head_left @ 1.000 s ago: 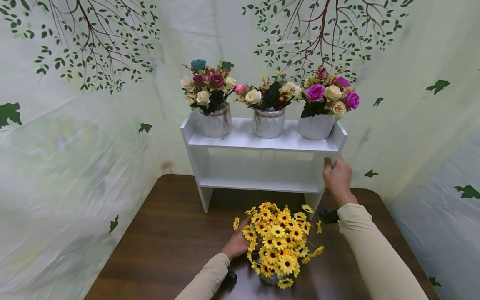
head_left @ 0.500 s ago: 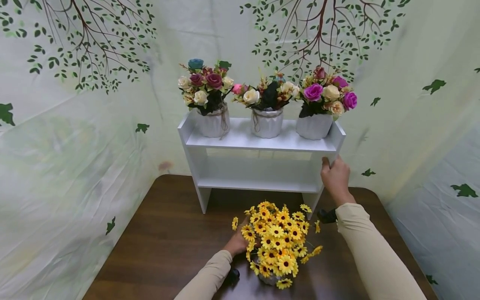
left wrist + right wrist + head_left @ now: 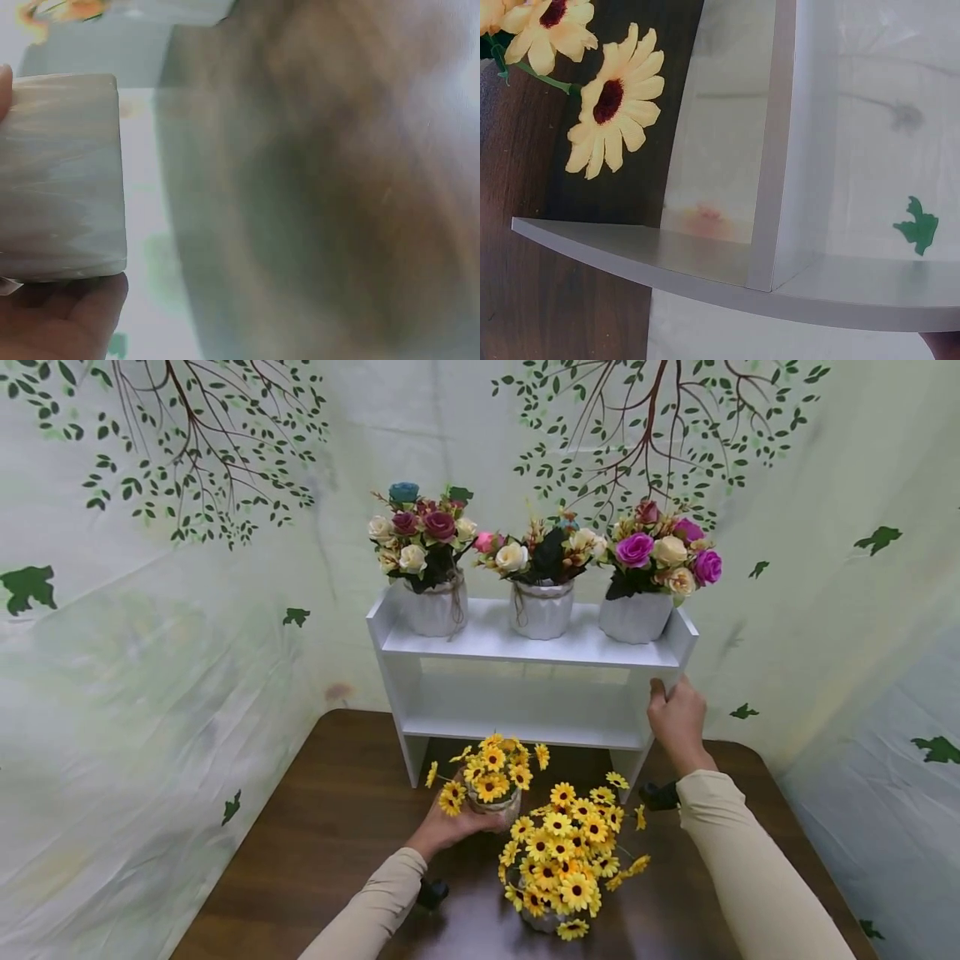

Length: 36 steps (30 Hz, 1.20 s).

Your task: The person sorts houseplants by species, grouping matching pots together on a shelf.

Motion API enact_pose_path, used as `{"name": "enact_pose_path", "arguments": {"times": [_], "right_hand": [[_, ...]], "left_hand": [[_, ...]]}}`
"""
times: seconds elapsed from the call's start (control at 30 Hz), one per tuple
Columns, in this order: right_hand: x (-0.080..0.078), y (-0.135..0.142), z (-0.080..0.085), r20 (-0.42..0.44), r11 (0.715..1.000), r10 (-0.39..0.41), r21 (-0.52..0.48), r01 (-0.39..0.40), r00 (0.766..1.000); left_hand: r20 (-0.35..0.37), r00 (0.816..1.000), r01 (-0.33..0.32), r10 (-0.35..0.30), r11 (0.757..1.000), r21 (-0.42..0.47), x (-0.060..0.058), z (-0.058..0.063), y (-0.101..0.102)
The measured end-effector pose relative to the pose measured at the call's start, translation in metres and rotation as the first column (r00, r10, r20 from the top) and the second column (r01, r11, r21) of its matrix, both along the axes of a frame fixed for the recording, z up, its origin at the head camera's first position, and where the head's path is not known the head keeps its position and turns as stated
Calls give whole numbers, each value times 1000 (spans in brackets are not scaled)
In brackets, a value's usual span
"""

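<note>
In the head view my left hand (image 3: 450,825) holds a small pot of yellow daisies (image 3: 492,781) above the table, in front of the shelf. The left wrist view shows this pale pot (image 3: 60,180) close up, with fingers at two sides of it. A fuller pot of yellow daisies (image 3: 558,860) stands on the table just right of the held one. My right hand (image 3: 677,718) grips the right side panel of the white shelf (image 3: 517,714). In the right wrist view the panel (image 3: 697,289) runs across, and only a sliver of skin shows at the lower right.
Three white pots of mixed roses stand on the top board: a left pot (image 3: 435,610), a middle pot (image 3: 542,614) and a right pot (image 3: 635,617). The shelf stands at the back of a brown table (image 3: 300,860), before a leaf-printed cloth (image 3: 225,635).
My left hand has come out from behind the fuller daisies, moving left and bringing the smaller daisy pot into sight. The right hand keeps its grip on the shelf. The head view shifts slightly.
</note>
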State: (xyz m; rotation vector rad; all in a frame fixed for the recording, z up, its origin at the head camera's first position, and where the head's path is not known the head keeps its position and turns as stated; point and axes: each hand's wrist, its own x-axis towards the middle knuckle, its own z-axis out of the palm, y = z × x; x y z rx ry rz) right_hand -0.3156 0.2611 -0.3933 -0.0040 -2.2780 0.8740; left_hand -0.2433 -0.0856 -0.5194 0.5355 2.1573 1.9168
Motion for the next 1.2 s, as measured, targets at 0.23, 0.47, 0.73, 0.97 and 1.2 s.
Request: {"name": "enact_pose_path", "arguments": {"times": [0.23,0.47,0.73,0.97,1.2], "right_hand": [[2,2,-2,-2,1000,7,0,-7,1000],[2,3,-7,5,1000,-4,-8,4,1000],[2,3,-5,-3,1000,-16,-4,16,1000],[3,-1,-3,11,1000,-3,-9,3,1000],[6,-2,4,5,1000,4,-11,-4,1000]], "left_hand": [[-229,956,-233,182,946,-223,9,27,-30],[-196,943,-314,271,917,-244,19,47,-49],[-233,941,-306,245,910,-279,18,82,-51],[-409,902,-256,140,936,-243,10,114,-46],[-405,905,-269,130,912,-308,-7,140,-22]]}}
